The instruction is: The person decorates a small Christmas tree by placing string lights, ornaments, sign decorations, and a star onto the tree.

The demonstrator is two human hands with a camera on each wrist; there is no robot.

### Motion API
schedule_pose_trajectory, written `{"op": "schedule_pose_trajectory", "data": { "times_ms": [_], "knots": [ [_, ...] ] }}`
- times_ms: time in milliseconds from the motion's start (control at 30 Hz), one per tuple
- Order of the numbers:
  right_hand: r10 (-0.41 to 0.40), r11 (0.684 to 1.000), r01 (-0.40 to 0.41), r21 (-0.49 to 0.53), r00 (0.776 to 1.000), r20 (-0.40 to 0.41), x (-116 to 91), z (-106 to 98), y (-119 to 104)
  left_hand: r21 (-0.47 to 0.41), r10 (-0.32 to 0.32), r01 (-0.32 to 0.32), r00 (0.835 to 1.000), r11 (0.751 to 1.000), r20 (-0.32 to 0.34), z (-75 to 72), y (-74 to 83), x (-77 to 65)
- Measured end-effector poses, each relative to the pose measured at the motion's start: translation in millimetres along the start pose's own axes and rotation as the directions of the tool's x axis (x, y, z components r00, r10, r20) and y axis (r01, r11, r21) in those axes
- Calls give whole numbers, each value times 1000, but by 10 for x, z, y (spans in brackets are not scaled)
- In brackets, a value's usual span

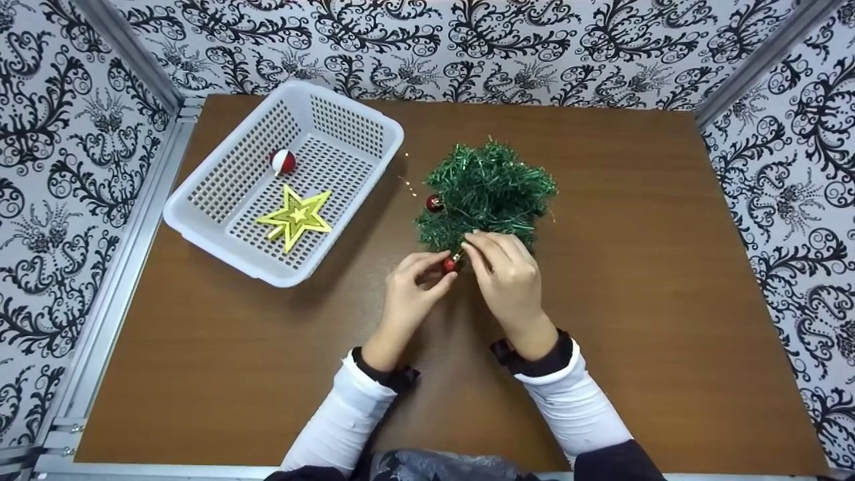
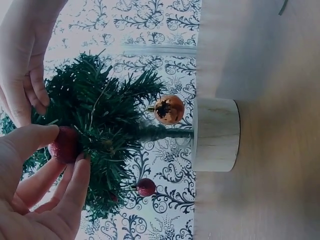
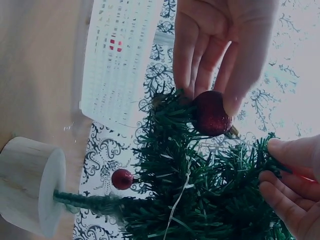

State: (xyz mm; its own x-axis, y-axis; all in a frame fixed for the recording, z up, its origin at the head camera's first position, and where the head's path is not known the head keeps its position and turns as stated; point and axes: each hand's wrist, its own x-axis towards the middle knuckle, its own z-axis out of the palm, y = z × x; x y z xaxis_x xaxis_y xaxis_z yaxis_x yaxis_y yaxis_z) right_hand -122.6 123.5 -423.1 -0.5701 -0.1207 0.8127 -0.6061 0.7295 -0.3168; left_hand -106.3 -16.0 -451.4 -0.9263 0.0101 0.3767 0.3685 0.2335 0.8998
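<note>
A small green tinsel Christmas tree (image 1: 491,187) stands in front of me on a round whitish wood-grain base (image 2: 217,135). At its near side my left hand (image 1: 409,287) holds a glittery red ball ornament (image 3: 212,115) between thumb and fingers, its gold cap (image 3: 233,132) pointing toward the branches. My right hand (image 1: 511,277) is just right of the ornament, thumb and fingertips pinching a branch tip (image 3: 272,162) of the tree. A smaller red ball (image 1: 434,202) hangs on the left side, and a shiny copper ball (image 2: 169,109) hangs low near the trunk.
On the brown table (image 1: 641,300), a white perforated basket (image 1: 220,244) stands to the left. Inside lie a yellow star (image 1: 297,215) and a red-and-white ball (image 1: 284,162). Thin gold wire (image 1: 409,186) sticks out from the tree. Patterned walls (image 1: 434,53) enclose the table.
</note>
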Motion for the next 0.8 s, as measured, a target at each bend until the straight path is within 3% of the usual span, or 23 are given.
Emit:
{"op": "schedule_pose_trajectory", "data": {
  "times_ms": [200, 400, 500, 567, 633, 700, 800],
  "knots": [
    [2, 1000, -2, 3, 1000, -3, -5, 10, 5, -6, -4, 4, 999, 1000, 40, -15, -229, -59],
    [-5, 1000, 5, 5, 1000, 3, -15, 10, 9, 109, 94, -105, 990, 988, 101, -230, -252, 11],
    [-2, 1000, 2, 8, 1000, 9, -13, 5, 10, 191, 136, -148, 988, 970, 73, -458, -267, 172],
    [1, 1000, -1, 13, 1000, 10, -14, 3, 11, 262, 132, -140, 990, 955, 50, -649, -261, 327],
    [5, 1000, -5, 18, 1000, 9, -14, 2, 11, 333, 73, -79, 997, 940, 30, -851, -229, 500],
    [6, 1000, -6, 20, 1000, 11, -14, -1, 9, 420, 13, -21, 1000, 908, 21, -1051, -193, 689],
    [12, 1000, -12, 23, 1000, 15, -21, -3, 5, 558, -113, 67, 992, 827, 49, -1317, -155, 982]
  ]
}}
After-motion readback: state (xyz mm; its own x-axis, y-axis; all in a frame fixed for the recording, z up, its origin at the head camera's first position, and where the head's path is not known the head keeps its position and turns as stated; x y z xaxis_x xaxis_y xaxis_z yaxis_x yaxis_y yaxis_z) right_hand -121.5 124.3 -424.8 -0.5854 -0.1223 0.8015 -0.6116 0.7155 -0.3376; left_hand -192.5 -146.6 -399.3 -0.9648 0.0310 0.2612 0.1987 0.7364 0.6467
